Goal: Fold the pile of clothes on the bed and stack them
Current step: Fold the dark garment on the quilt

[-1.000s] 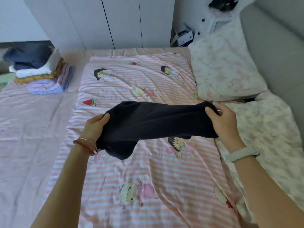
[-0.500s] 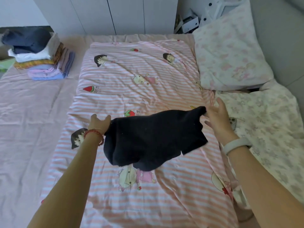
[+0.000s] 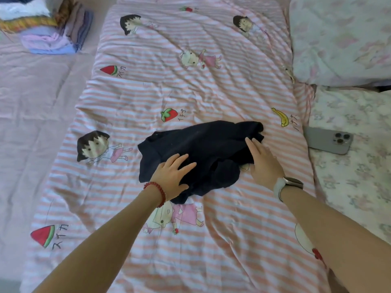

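L hand (image 3: 172,176) lies flat, fingers straight and spread, palm down on near-L part of the dark garment (image 3: 201,153); not gripping, just pressing. R hand (image 3: 263,163) also flat w/ fingers straight, resting on garment's R edge, fingertips aimed away from the person; nothing pinched. Probable reason: both palms pin and smooth the cloth on the striped cartoon quilt (image 3: 190,85) so it sits flat for the next fold. Garment is directly under and between the 2 hands, bunched, lumpy fold near R hand, far-R corner rumpled. Not neat yet, so prob mid-fold.

Outward: red bead bracelet (image 3: 157,192) on L wrist, pale watch (image 3: 284,186) on R wrist. Phone (image 3: 328,140) face down, right of R hand on the floral sheet (image 3: 349,187), apart from garment. Stack of folded clothes (image 3: 48,32) far off beyond-L of L hand, well apart; that's likely where this piece goes. Pillow (image 3: 342,39) far beyond R hand.

Vs 0.5 s ago: garment was held up in the air, each hand pinching 1 end, cloth hanging between. Now it's down on quilt and both grips are let go, hands moved onto top of it. Camera tilted lower/closer; wardrobe gone from view, stack only partly in frame.
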Tool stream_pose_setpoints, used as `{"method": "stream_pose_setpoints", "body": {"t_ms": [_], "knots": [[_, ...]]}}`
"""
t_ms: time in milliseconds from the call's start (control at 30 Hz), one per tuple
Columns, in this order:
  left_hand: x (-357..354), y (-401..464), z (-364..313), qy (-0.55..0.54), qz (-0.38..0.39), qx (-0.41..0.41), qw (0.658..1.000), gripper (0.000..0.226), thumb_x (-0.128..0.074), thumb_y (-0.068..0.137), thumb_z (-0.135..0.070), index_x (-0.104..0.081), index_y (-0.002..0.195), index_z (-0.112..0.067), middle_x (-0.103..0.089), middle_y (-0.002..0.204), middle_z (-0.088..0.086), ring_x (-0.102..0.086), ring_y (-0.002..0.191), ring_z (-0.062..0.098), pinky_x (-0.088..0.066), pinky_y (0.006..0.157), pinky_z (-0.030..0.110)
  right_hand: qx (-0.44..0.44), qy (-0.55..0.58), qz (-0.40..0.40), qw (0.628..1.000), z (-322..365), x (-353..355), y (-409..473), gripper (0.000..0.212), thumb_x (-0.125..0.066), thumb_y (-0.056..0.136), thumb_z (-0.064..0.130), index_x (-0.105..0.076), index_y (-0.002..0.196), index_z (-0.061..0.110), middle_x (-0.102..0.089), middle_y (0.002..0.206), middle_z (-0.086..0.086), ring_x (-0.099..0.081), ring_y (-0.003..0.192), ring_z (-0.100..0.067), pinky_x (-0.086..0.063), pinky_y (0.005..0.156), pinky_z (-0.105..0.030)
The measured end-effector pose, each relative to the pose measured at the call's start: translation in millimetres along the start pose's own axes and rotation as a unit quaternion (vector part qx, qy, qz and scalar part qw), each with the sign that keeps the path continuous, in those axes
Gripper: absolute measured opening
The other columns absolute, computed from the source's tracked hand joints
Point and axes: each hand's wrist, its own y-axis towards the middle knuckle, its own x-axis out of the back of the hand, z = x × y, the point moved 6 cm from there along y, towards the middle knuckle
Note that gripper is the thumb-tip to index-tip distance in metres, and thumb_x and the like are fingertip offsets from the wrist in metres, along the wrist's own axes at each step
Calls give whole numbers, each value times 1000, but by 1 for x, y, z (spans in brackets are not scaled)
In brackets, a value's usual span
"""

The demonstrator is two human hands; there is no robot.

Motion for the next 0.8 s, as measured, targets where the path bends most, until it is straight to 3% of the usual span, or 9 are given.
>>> {"method": "stream_pose_setpoints", "body": {"t_ms": [100,200,300,367,467,533,600,667,800], "knots": [[-12,15,11,4,57,5,998,73,-55,89,-43,-12,147,-35,-6,156,-4,-8,142,18,-26,111,38,5,-63,36,997,-7,-12,17,80,-51,91,9,2,149,23,-13,152,-1,-23,133,-35,-39,88,-43],[-8,21,17,-4,72,6,997,62,-55,91,-36,-26,145,-28,-25,150,0,-27,135,20,-33,106,34,-4,-58,18,998,-14,-14,25,60,-47,91,6,-22,145,15,-31,137,-9,-35,120,-34,-42,85,-47],[15,18,23,-63,8,33,997,35,-48,95,-27,-51,129,-22,-47,131,-1,-50,113,19,-40,90,26,3,35,-32,999,-12,-3,22,28,-42,92,5,-50,118,8,-44,116,-11,-46,102,-32,-45,77,-46],[33,8,28,-134,-53,58,988,27,-46,96,-22,-58,119,-15,-52,120,2,-53,104,21,-39,84,25,12,136,-69,988,-4,14,13,15,-46,89,9,-55,100,10,-50,106,-10,-49,89,-28,-45,68,-40],[69,-17,40,-280,-191,68,938,18,-49,93,-8,-60,106,-3,-51,110,6,-51,97,21,-38,84,25,34,244,-95,964,15,49,-12,7,-55,83,3,-58,90,4,-55,95,-16,-52,83,-33,-40,60,-34],[90,-40,48,-367,-260,72,891,15,-50,92,-1,-60,103,-1,-48,111,6,-51,97,22,-41,83,27,33,293,-75,952,28,67,-35,13,-55,84,-2,-59,97,-6,-55,107,-22,-51,96,-39,-42,75,-40],[108,-64,51,-443,-289,80,845,10,-48,94,-4,-56,99,-7,-54,102,8,-56,87,20,-44,73,18,15,352,-50,935,39,81,-58,15,-54,87,0,-58,102,-2,-54,117,-19,-49,108,-33,-40,84,-36],[126,-88,47,-486,-309,71,814,3,-48,93,-13,-51,93,-14,-56,85,2,-54,74,10,-42,63,8,5,399,-49,916,52,98,-81,13,-53,88,0,-57,98,7,-56,106,-12,-52,103,-29,-39,81,-31],[172,-144,37,-497,-382,33,778,5,-42,96,-13,-44,98,-9,-48,71,-3,-48,63,1,-38,56,9,-14,460,-94,883,80,128,-131,20,-44,88,-6,-53,84,11,-53,86,-3,-49,81,-20,-38,64,-24]]}}
